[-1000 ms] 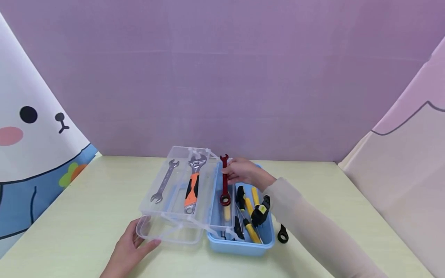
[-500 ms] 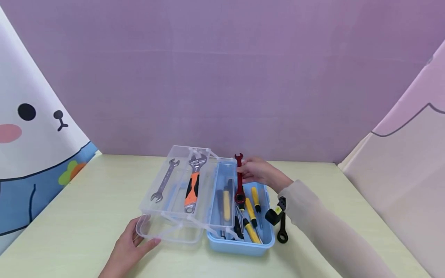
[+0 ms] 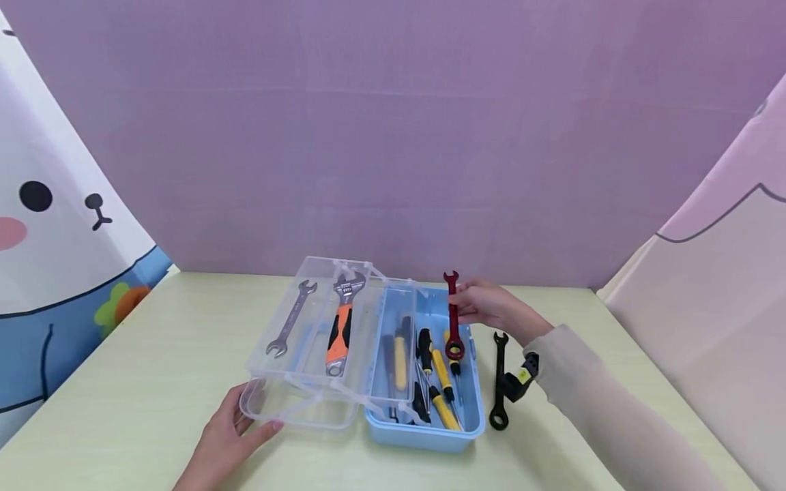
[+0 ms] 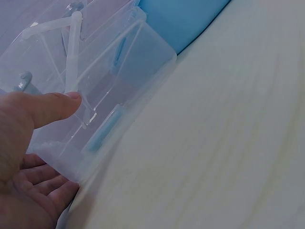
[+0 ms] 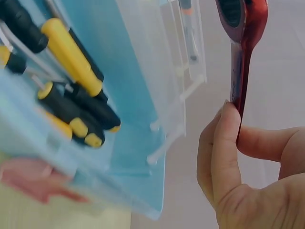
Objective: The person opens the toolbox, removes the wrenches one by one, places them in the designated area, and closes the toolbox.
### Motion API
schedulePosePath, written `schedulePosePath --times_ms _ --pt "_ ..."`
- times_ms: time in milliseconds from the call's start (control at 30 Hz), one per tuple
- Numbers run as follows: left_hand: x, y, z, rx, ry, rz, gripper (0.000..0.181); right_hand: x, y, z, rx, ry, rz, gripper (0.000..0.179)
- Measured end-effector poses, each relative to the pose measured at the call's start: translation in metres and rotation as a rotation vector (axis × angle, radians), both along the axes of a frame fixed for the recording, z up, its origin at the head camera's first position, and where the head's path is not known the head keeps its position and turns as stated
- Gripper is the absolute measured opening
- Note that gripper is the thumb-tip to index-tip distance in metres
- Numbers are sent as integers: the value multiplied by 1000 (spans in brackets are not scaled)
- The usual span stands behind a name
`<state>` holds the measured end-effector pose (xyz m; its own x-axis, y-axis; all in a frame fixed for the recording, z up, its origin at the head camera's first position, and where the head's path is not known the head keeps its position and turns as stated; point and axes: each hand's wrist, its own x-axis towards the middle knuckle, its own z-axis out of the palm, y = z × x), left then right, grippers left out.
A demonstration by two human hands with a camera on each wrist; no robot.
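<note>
My right hand point(image 3: 491, 307) pinches a red combination wrench point(image 3: 453, 314) between thumb and fingers, held upright over the right side of the blue toolbox point(image 3: 424, 440). In the right wrist view the wrench's ring end point(image 5: 243, 19) rises above the fingertips. My left hand point(image 3: 224, 436) holds the near-left corner of the clear plastic lid point(image 3: 325, 416), thumb on top and the other fingers beneath. On the clear fold-out tray point(image 3: 316, 341) lie a silver open-end wrench point(image 3: 291, 320) and an orange-handled adjustable wrench point(image 3: 340, 327).
Several yellow-and-black screwdrivers point(image 3: 442, 368) lie inside the box. A second clear tray point(image 3: 383, 382) overhangs its left part. On the table to the right is a black combination wrench point(image 3: 499, 382). A purple backdrop point(image 3: 393, 170) stands behind the table.
My right hand has moved right with the red wrench, from above the clear tray to the box's right side. The black wrench now shows fully. My left hand has stayed put.
</note>
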<state>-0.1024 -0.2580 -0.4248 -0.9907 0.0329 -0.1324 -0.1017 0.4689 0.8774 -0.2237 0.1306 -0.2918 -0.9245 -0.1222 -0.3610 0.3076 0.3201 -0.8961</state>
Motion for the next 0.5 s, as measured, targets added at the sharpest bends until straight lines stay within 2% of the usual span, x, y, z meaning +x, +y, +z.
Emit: schedulePosePath --times_ms 500 --pt "-1 0 -2 3 7 1 80 14 50 -5 -11 8 -9 20"
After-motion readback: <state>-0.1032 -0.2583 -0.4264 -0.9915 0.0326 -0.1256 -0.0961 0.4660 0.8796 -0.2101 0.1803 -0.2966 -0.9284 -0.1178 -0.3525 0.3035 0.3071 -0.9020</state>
